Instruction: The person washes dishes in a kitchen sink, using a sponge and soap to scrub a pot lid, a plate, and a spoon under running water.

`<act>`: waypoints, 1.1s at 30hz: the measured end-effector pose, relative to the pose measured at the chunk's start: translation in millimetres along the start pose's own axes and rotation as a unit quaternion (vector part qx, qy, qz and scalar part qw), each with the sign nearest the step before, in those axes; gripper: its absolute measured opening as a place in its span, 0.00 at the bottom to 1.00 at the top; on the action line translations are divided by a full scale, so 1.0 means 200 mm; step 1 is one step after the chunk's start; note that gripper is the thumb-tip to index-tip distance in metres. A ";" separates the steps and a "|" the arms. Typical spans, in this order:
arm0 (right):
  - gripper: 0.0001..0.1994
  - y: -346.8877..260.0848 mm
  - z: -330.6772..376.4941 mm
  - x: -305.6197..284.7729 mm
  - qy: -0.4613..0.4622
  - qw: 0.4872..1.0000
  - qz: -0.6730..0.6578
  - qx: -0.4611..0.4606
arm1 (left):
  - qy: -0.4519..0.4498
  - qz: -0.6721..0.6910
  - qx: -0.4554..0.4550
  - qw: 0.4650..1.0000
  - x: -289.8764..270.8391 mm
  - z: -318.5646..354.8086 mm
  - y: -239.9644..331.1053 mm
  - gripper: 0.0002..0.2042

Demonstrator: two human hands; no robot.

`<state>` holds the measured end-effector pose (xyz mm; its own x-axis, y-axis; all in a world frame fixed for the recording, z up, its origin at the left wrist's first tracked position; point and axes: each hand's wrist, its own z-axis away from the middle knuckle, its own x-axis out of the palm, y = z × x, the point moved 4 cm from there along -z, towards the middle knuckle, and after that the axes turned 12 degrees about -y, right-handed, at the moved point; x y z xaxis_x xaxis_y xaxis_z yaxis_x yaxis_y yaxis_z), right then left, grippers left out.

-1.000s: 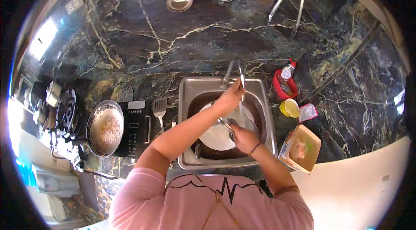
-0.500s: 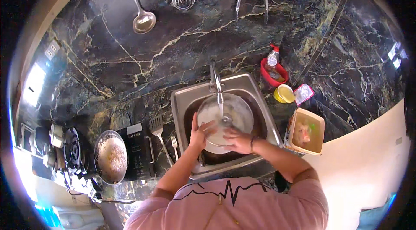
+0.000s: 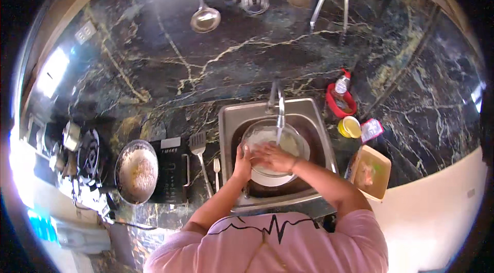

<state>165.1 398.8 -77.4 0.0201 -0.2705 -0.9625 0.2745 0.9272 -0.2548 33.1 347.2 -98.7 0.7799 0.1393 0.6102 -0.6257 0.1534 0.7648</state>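
Over the sink (image 3: 226, 134), a clear, round glass bowl (image 3: 257, 131) sits tilted beneath the running faucet (image 3: 278, 101). My left hand (image 3: 243, 165) grips its rim at the left, thumb up along the side. Fingers stretched out, my right hand (image 3: 275, 158) lies across the inside of the bowl, close to my left fingers. Below the bowl, part of a white round plate (image 3: 278, 180) shows in the basin. Whether anything small lies under my right palm is hidden.
Left of the sink lie a slotted turner (image 3: 198, 144) and a fork (image 3: 216, 170), beside a frying pan (image 3: 149, 157) on a black cooktop (image 3: 172, 178). To the right stand a red holder (image 3: 350, 111) with a bottle, a yellow tub (image 3: 350, 127) and a rectangular container (image 3: 381, 180) of liquid.
The whole view has shifted, so the counter appears farther right. My right hand has moved from the bowl's right edge leftward across its inside, toward my left hand. The bowl's tilt has changed.
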 end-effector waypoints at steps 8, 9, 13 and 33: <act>0.30 0.26 -0.08 0.10 0.096 0.980 0.099 0.141 | -0.049 -0.055 -0.014 0.997 0.12 0.01 -0.01 0.25; 0.30 0.21 -0.11 0.11 0.089 0.987 0.080 0.108 | -0.043 -0.085 -0.003 0.995 0.11 -0.02 -0.02 0.24; 0.26 0.00 -0.04 -0.07 0.049 0.988 -0.110 0.097 | -0.016 -0.013 0.002 1.000 -0.12 -0.16 -0.12 0.23; 0.36 0.03 0.69 -0.42 0.544 0.511 -0.644 0.168 | -0.121 -0.850 0.181 0.481 -0.09 -0.45 -0.94 0.12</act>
<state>297.1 392.0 14.2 -0.8814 -0.1269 0.4549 -0.4604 0.0161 -0.8876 135.0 404.8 -271.6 0.1671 -0.0117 -0.9859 0.9260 -0.3415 0.1610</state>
